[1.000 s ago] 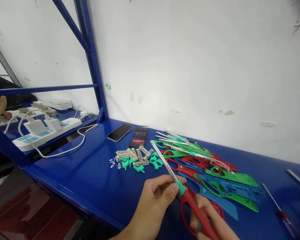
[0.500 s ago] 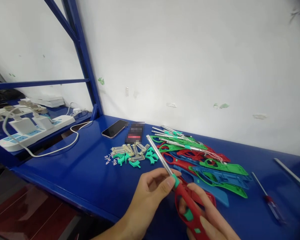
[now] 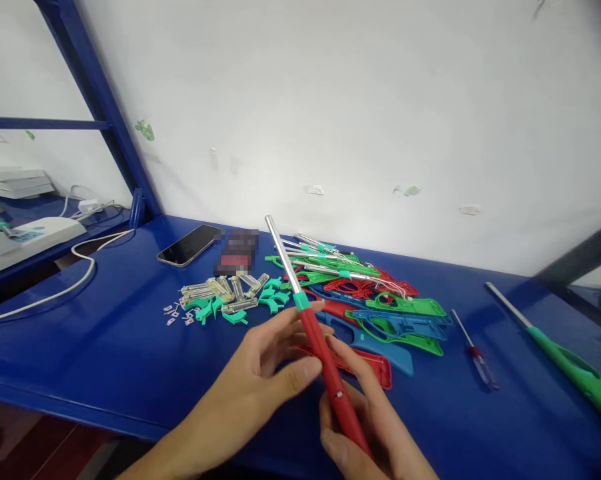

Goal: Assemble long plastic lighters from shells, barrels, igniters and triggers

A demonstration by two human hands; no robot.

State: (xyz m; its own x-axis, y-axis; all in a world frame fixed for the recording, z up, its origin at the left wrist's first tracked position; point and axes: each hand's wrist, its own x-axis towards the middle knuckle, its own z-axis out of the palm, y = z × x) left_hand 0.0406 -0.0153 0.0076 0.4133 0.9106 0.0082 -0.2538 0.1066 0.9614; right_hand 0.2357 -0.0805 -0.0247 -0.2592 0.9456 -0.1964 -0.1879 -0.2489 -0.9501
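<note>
Both my hands hold one red lighter (image 3: 325, 357), a long-nosed one with a green collar and a silver metal tube that points up and away. My left hand (image 3: 275, 373) grips it just below the collar, thumb on the near side. Around its lower handle, my right hand (image 3: 365, 420) is closed. The handle shows its narrow edge, with a small pale spot on it. Behind the hands lies a pile of red, blue and green handle shells (image 3: 385, 350), with several silver tubes with wires (image 3: 325, 270) on top.
Clear fuel cells (image 3: 237, 287), green triggers (image 3: 275, 295) and tiny pale pieces (image 3: 173, 313) lie left of the pile. A phone (image 3: 190, 245) and a dark packet (image 3: 237, 252) are behind them. To the right are a screwdriver (image 3: 476, 357) and a green lighter (image 3: 565, 360).
The red lighter has been turned from its broad side, with the trigger opening showing, to its narrow edge. My view has swung to the right, bringing the green lighter more fully into sight.
</note>
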